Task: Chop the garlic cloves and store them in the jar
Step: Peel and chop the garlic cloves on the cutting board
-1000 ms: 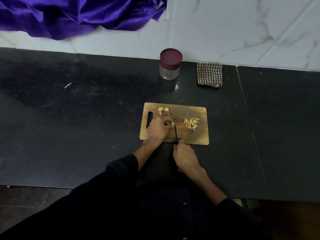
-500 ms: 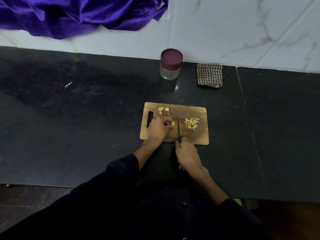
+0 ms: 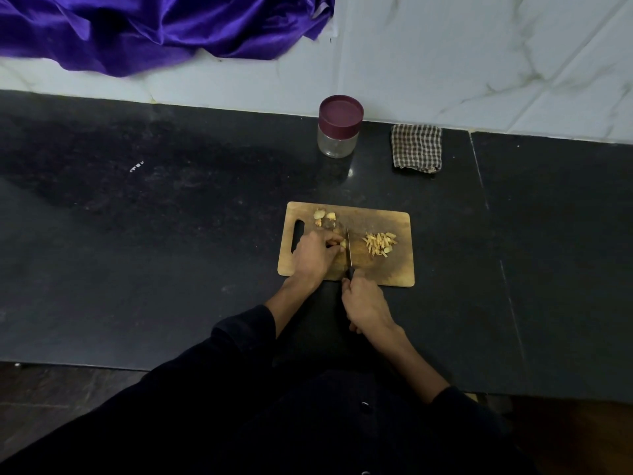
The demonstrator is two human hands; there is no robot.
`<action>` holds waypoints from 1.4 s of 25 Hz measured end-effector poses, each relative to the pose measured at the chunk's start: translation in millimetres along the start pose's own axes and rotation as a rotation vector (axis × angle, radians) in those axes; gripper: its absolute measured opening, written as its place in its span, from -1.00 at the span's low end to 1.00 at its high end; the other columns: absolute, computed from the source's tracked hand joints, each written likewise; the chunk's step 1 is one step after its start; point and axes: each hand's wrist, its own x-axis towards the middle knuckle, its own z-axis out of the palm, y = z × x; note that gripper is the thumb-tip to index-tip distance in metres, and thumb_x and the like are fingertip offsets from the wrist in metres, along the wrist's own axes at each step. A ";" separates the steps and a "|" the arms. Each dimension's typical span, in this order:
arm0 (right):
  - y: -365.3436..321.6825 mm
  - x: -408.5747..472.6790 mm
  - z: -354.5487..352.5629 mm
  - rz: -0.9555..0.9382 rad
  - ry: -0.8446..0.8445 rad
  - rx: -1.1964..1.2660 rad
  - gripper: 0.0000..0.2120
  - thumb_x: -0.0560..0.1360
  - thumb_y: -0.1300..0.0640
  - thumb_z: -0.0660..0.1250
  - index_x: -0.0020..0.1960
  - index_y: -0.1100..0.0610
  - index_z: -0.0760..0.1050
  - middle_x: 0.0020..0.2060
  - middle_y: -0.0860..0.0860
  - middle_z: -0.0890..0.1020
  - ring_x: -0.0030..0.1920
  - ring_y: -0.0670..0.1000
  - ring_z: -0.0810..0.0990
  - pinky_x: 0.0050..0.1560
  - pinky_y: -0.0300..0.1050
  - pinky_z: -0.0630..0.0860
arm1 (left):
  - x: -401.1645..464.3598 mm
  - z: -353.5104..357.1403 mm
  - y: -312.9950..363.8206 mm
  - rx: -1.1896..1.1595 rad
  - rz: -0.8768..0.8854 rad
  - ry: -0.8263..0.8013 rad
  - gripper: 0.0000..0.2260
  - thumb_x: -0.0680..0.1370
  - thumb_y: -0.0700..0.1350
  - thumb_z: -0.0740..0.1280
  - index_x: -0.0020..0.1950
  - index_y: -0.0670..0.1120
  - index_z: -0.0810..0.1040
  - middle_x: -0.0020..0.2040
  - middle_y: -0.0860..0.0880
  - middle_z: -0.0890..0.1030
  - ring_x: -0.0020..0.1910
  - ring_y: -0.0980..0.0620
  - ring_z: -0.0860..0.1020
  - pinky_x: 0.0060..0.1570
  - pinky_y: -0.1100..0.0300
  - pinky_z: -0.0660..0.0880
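A wooden cutting board [image 3: 397, 269] lies on the black counter. My left hand [image 3: 313, 255] pinches a garlic clove [image 3: 342, 245] on the board's left half. My right hand [image 3: 364, 303] grips the dark handle of a knife [image 3: 349, 250] whose blade stands against the clove's right side. A heap of chopped garlic [image 3: 380, 243] lies on the board's right half. A few whole cloves [image 3: 324, 216] sit at the board's far left corner. A clear jar [image 3: 339, 128] with a maroon lid on stands behind the board by the wall.
A checked cloth [image 3: 416, 148] lies folded to the right of the jar. Purple fabric [image 3: 154, 29] hangs over the white marble wall at the upper left. The black counter [image 3: 137, 252] stretches wide to both sides; its front edge runs below my arms.
The knife blade moved right toward the chopped heap, then came back left against the clove under my left fingers. My left hand stayed in place.
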 end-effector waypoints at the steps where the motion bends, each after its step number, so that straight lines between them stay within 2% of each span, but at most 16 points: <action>1: -0.8 0.4 -0.2 0.005 -0.004 -0.006 -0.76 0.69 0.04 0.08 0.19 0.19 0.36 -0.05 0.15 0.61 -0.19 0.15 0.67 -0.18 0.10 0.65 | 0.4 0.0 -0.5 0.000 0.006 -0.005 -0.81 0.48 -0.16 0.43 0.08 -0.04 0.66 0.06 0.05 0.67 0.04 0.14 0.58 0.05 0.22 0.52; 4: -1.5 2.9 -0.4 0.015 -0.006 -0.028 -0.74 0.69 0.05 0.08 0.22 0.21 0.38 0.00 0.16 0.61 -0.12 0.12 0.65 -0.18 0.03 0.58 | 1.4 0.5 -3.1 0.009 0.024 -0.015 -0.82 0.50 -0.17 0.41 0.09 -0.04 0.66 0.09 0.06 0.65 0.07 0.13 0.57 0.08 0.23 0.50; 7: -2.7 4.4 -0.5 0.019 -0.008 -0.022 -0.74 0.68 0.08 0.08 0.22 0.24 0.38 0.03 0.18 0.61 -0.04 0.17 0.65 -0.06 0.09 0.59 | 0.5 2.6 -4.1 0.020 0.033 0.018 -0.82 0.51 -0.17 0.40 0.09 -0.02 0.67 0.06 0.07 0.67 0.04 0.13 0.59 0.06 0.20 0.53; 14: -3.3 2.6 1.6 0.087 -0.061 -0.048 -0.73 0.68 0.09 0.08 0.29 0.23 0.33 0.07 0.21 0.61 -0.03 0.24 0.67 -0.01 0.21 0.63 | 2.3 3.7 -5.0 0.013 0.020 0.017 -0.82 0.50 -0.16 0.41 0.08 -0.02 0.67 0.06 0.07 0.67 0.04 0.15 0.59 0.08 0.18 0.54; 19: 0.2 -1.8 2.2 0.068 -0.054 -0.056 -0.73 0.68 0.10 0.08 0.28 0.24 0.34 0.06 0.20 0.61 -0.04 0.21 0.66 -0.04 0.14 0.63 | 0.4 6.4 -4.5 0.015 0.015 0.019 -0.84 0.49 -0.15 0.42 0.05 -0.01 0.68 0.05 0.08 0.67 0.01 0.14 0.60 0.05 0.14 0.55; 25: 3.5 -7.5 6.9 0.073 -0.052 -0.042 -0.73 0.69 0.07 0.06 0.28 0.22 0.33 0.13 0.19 0.57 0.07 0.20 0.62 0.06 0.17 0.57 | -1.1 4.7 -2.5 0.016 0.023 0.011 -0.83 0.50 -0.16 0.41 0.07 -0.03 0.67 0.06 0.07 0.67 0.03 0.14 0.60 0.07 0.18 0.54; 29: 4.4 -5.2 1.0 0.048 -0.026 -0.083 -0.75 0.69 0.06 0.05 0.26 0.18 0.34 0.10 0.16 0.59 0.05 0.18 0.62 0.00 0.12 0.54 | -2.0 4.9 -2.9 0.004 0.029 0.024 -0.83 0.50 -0.16 0.42 0.07 -0.05 0.67 0.05 0.05 0.68 0.02 0.14 0.60 0.05 0.23 0.52; 35: 3.5 2.0 -7.8 0.013 -0.023 -0.151 -0.75 0.69 0.07 0.06 0.27 0.17 0.35 0.13 0.17 0.61 0.11 0.20 0.61 -0.04 0.04 0.44 | -1.1 4.7 -3.1 -0.012 0.018 0.062 -0.83 0.50 -0.16 0.41 0.08 -0.06 0.67 0.03 0.03 0.68 0.00 0.11 0.61 0.05 0.15 0.55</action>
